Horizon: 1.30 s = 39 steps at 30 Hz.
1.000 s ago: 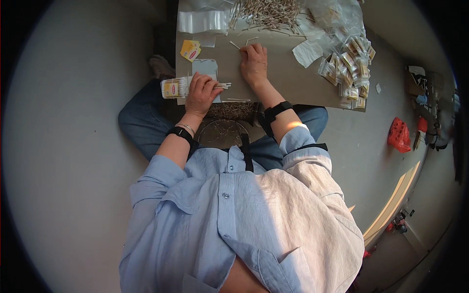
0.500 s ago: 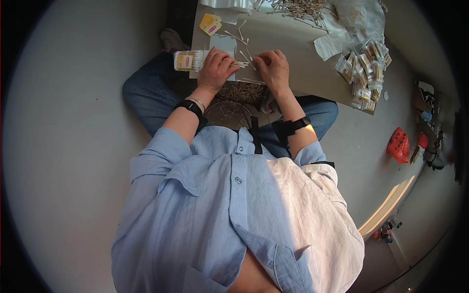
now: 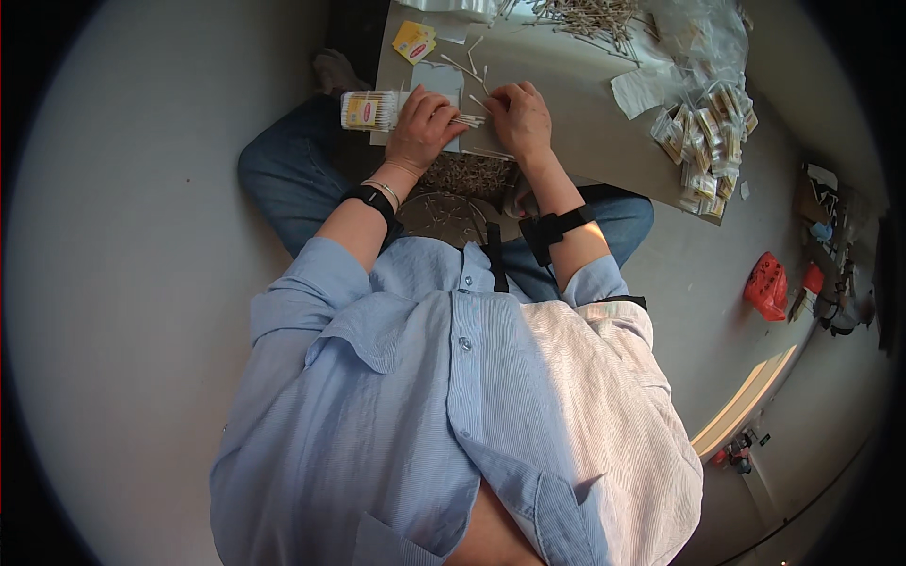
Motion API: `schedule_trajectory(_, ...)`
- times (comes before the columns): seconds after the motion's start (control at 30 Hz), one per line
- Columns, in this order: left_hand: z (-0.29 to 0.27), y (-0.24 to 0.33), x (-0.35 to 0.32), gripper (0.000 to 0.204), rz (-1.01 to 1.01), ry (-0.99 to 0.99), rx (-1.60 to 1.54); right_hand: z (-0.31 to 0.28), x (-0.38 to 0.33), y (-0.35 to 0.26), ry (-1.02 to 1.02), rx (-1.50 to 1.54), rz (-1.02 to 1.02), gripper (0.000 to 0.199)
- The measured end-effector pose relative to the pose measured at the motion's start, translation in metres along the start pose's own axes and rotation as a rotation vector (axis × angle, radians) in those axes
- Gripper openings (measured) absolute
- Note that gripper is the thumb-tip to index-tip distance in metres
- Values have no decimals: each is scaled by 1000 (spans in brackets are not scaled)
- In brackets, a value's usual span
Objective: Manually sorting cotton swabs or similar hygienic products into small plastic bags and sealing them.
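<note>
My left hand point(image 3: 422, 130) is closed round a small bundle of cotton swabs point(image 3: 467, 120), whose tips stick out to the right past the fingers. Under and beyond it lies a pale grey-blue sheet point(image 3: 437, 79). Just left of that hand, at the table's edge, rests a clear pack of cotton swabs point(image 3: 368, 110) with a yellow label. My right hand point(image 3: 520, 123) is pinched on a cotton swab point(image 3: 478, 102) at the tabletop, its fingertips partly hiding the swab. Several loose cotton swabs point(image 3: 461, 66) lie beyond both hands.
Yellow cards point(image 3: 413, 41) lie at the table's far left. A heap of brownish sticks point(image 3: 590, 21) is at the back, beside clear plastic point(image 3: 694, 38), a white paper point(image 3: 634, 92) and many small bagged packs point(image 3: 703, 141). More swabs fill a container point(image 3: 467, 175) below the near edge.
My right hand has shifted slightly left and away from me, its fingers now at a loose swab. The left hand keeps its bundle, almost still; the whole view has shifted a little.
</note>
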<state>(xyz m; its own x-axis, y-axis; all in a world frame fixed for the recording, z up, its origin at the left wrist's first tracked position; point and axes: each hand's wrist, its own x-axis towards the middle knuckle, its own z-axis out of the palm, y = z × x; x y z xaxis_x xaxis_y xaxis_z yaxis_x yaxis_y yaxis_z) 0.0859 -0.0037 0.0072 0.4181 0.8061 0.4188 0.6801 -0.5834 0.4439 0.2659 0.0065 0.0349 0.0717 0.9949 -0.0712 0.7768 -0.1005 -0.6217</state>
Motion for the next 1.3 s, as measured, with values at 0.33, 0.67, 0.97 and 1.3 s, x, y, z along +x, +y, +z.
schedule_trajectory(0.33,-2,2,2,29,-17,11,-19,13,23,-4,176,14,-96,13)
schedule_trajectory(0.67,0,-1,-2,27,-15,16,5,8,60,-3,130,-239,-94,12)
schedule_trajectory(0.97,0,1,0,27,-3,0,9,-17,98,36,136,-182,-254,22)
schedule_trajectory(1.3,-2,2,2,27,22,26,43,-20,89,34,109,-275,-374,9)
